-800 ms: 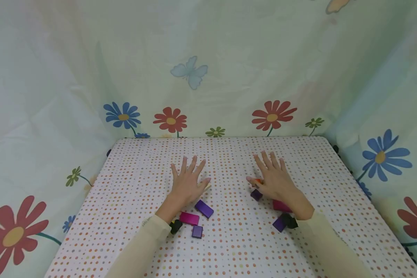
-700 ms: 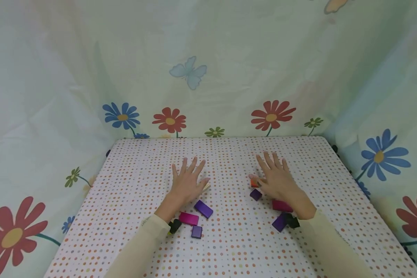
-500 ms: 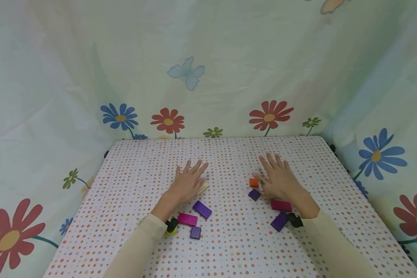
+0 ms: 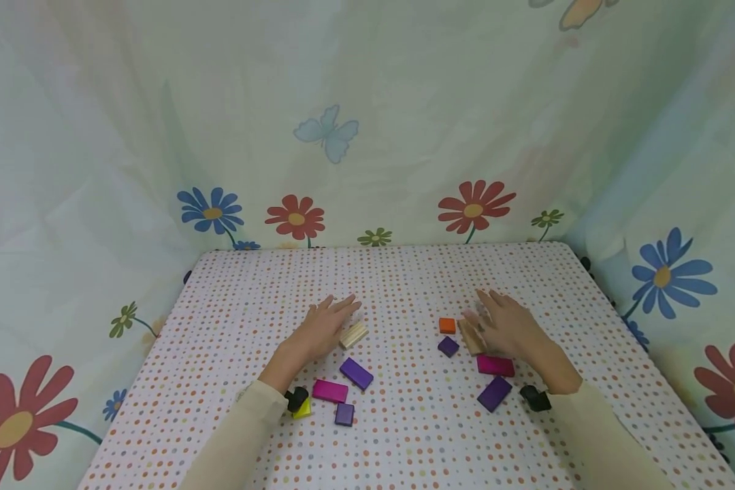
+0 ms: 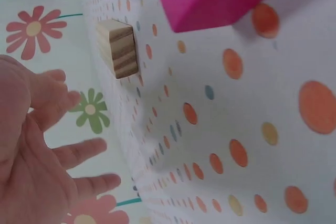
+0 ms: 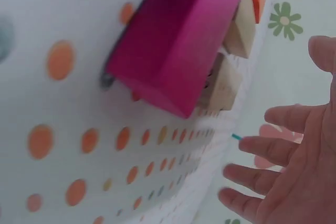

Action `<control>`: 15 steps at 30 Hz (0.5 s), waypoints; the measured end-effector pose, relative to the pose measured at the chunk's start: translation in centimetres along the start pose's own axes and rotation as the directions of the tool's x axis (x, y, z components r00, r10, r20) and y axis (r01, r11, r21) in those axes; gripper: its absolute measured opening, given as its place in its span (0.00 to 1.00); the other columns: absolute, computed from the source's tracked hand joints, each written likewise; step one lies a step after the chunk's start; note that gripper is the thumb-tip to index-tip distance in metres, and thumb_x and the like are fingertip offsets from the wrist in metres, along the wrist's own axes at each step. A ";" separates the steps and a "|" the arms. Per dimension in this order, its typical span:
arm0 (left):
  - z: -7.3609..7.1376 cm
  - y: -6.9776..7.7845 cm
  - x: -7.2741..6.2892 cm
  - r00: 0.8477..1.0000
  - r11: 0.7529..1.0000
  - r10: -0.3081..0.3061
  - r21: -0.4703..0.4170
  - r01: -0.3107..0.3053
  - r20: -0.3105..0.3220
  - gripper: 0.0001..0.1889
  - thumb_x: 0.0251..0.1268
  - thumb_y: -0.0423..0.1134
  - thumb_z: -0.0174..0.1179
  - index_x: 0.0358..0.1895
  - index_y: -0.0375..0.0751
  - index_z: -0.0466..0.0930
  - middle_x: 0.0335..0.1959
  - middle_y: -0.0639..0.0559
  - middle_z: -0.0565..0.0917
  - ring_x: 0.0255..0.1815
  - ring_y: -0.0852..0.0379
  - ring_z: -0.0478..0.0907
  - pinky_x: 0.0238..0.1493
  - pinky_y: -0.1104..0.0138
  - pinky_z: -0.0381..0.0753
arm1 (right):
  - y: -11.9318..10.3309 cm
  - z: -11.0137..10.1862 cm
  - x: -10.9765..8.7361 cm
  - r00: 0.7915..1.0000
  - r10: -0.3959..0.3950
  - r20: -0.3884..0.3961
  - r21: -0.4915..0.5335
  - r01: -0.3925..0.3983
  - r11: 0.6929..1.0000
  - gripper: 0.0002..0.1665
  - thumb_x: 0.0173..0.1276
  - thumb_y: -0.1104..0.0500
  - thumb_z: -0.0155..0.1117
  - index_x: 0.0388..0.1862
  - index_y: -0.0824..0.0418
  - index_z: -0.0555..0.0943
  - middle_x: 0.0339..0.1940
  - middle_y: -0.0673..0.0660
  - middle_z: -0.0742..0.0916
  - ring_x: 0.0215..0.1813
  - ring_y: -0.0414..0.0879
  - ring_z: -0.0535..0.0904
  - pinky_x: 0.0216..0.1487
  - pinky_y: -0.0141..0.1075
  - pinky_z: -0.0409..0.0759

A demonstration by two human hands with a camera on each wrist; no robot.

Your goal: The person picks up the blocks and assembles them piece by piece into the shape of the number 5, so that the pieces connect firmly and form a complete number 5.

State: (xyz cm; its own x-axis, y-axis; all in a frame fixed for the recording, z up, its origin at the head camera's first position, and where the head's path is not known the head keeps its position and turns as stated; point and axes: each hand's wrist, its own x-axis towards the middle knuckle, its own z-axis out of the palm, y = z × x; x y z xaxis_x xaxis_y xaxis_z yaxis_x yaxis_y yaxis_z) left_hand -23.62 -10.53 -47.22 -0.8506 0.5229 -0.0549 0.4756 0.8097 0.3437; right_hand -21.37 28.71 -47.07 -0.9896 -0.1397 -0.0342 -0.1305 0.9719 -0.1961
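My left hand (image 4: 316, 332) hovers with its fingers extended, just left of a plain wooden block (image 4: 353, 335). In the left wrist view the hand (image 5: 42, 156) holds nothing, and the wooden block (image 5: 118, 48) shows striped end grain. On the other side, my right hand (image 4: 513, 330) is raised with spread fingers and partly covers another plain wooden block (image 4: 471, 337). Beside that block are an orange block (image 4: 447, 325) and a dark purple block (image 4: 448, 346). The right wrist view shows the hand (image 6: 299, 166) apart from the blocks, near a magenta block (image 6: 173, 40).
Nearer the left forearm lie a purple block (image 4: 356, 373), a magenta block (image 4: 329, 390), a small violet block (image 4: 344, 414) and a yellow block (image 4: 303, 408). By the right wrist is another purple block (image 4: 495, 394). The dotted table (image 4: 404, 435) meets a flowered curtain (image 4: 392, 163).
Both hands have lifted and drawn back from the table, the right one also outward. The wooden blocks under them have come into view. The blocks themselves stay in place.
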 end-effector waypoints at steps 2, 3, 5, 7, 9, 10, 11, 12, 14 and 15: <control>0.1 -0.1 -0.1 1.000 1.000 0.018 -0.013 -0.018 0.011 0.29 0.86 0.33 0.44 0.84 0.52 0.61 0.87 0.50 0.61 0.86 0.31 0.55 0.81 0.30 0.56 | 0.2 0.3 -0.2 1.000 0.002 0.001 -0.004 -0.002 1.000 0.48 0.85 0.35 0.44 0.83 0.73 0.59 0.79 0.81 0.67 0.78 0.82 0.63 0.75 0.75 0.63; 0.2 -0.1 -0.2 1.000 0.999 0.027 -0.020 -0.027 0.012 0.28 0.86 0.33 0.44 0.84 0.53 0.62 0.86 0.50 0.62 0.86 0.30 0.56 0.81 0.31 0.57 | 0.3 0.4 -0.3 1.000 0.002 0.001 -0.004 -0.002 1.000 0.49 0.84 0.35 0.44 0.83 0.73 0.60 0.79 0.82 0.67 0.77 0.82 0.64 0.75 0.75 0.64; 0.2 -0.2 -0.2 0.999 0.998 0.046 -0.034 -0.046 0.016 0.28 0.87 0.33 0.44 0.84 0.53 0.63 0.86 0.49 0.63 0.85 0.31 0.58 0.81 0.31 0.59 | 0.5 0.5 -0.4 1.000 -0.006 -0.010 -0.014 0.006 1.000 0.49 0.84 0.35 0.46 0.81 0.74 0.62 0.77 0.82 0.70 0.76 0.82 0.66 0.75 0.74 0.64; 0.2 -0.3 -0.2 0.998 0.996 0.067 -0.057 -0.066 0.020 0.28 0.87 0.33 0.45 0.83 0.53 0.63 0.86 0.48 0.64 0.84 0.31 0.59 0.79 0.32 0.61 | 0.6 0.6 -0.6 1.000 -0.015 -0.022 -0.028 0.015 1.000 0.48 0.83 0.36 0.48 0.80 0.75 0.64 0.75 0.82 0.72 0.74 0.81 0.69 0.76 0.72 0.65; 0.4 -0.4 -0.3 0.996 0.993 0.085 -0.083 -0.083 0.020 0.27 0.86 0.34 0.47 0.83 0.52 0.64 0.85 0.47 0.65 0.83 0.33 0.62 0.78 0.32 0.63 | 0.7 0.7 -0.7 0.999 -0.020 -0.030 -0.042 0.019 0.999 0.46 0.83 0.38 0.50 0.78 0.75 0.67 0.73 0.81 0.75 0.73 0.80 0.71 0.75 0.71 0.67; 0.5 -0.4 -0.3 0.996 0.992 0.092 -0.094 -0.090 0.017 0.27 0.86 0.34 0.48 0.83 0.51 0.64 0.84 0.47 0.66 0.82 0.34 0.63 0.77 0.32 0.64 | 0.8 0.7 -0.8 0.999 -0.017 -0.029 -0.041 0.015 0.999 0.45 0.83 0.38 0.51 0.77 0.75 0.68 0.72 0.81 0.76 0.72 0.80 0.72 0.74 0.71 0.68; 0.6 -0.5 -0.3 0.995 0.990 0.098 -0.103 -0.096 0.012 0.27 0.85 0.35 0.49 0.83 0.50 0.64 0.84 0.47 0.67 0.81 0.35 0.64 0.77 0.32 0.64 | 0.9 0.8 -0.9 0.999 -0.015 -0.028 -0.036 0.014 0.999 0.44 0.83 0.39 0.52 0.76 0.75 0.69 0.71 0.81 0.77 0.71 0.80 0.72 0.73 0.71 0.69; 0.7 -0.5 -0.3 0.995 0.989 0.103 -0.109 -0.102 0.009 0.28 0.85 0.36 0.51 0.83 0.49 0.64 0.83 0.46 0.68 0.81 0.36 0.65 0.78 0.33 0.63 | 0.9 0.9 -0.9 0.999 -0.014 -0.029 -0.024 0.013 1.000 0.42 0.83 0.40 0.53 0.76 0.76 0.70 0.70 0.82 0.77 0.71 0.80 0.72 0.71 0.72 0.70; 0.8 -0.5 -0.3 0.994 0.988 0.110 -0.112 -0.108 0.009 0.28 0.84 0.38 0.53 0.83 0.48 0.64 0.82 0.45 0.70 0.81 0.38 0.66 0.81 0.35 0.60 | 1.1 1.0 -1.1 0.999 -0.013 -0.033 0.005 0.013 1.000 0.40 0.83 0.43 0.53 0.74 0.76 0.71 0.69 0.82 0.77 0.70 0.81 0.73 0.69 0.72 0.72; 0.9 -0.5 -0.3 0.994 0.988 0.110 -0.108 -0.109 0.009 0.28 0.84 0.38 0.53 0.83 0.48 0.64 0.81 0.45 0.70 0.81 0.39 0.66 0.83 0.36 0.59 | 1.1 1.0 -1.1 0.999 -0.015 -0.034 0.024 0.016 1.000 0.39 0.84 0.44 0.53 0.74 0.77 0.71 0.69 0.82 0.77 0.70 0.81 0.72 0.69 0.72 0.72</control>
State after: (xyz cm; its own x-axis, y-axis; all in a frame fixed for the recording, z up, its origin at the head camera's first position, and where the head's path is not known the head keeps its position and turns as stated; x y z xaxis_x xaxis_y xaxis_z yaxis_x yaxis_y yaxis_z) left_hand -23.41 -10.81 -48.17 -0.7911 0.6112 -0.0248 0.5383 0.7147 0.4466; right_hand -20.33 29.76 -48.28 -0.9891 -0.1475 0.0021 -0.1444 0.9648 -0.2198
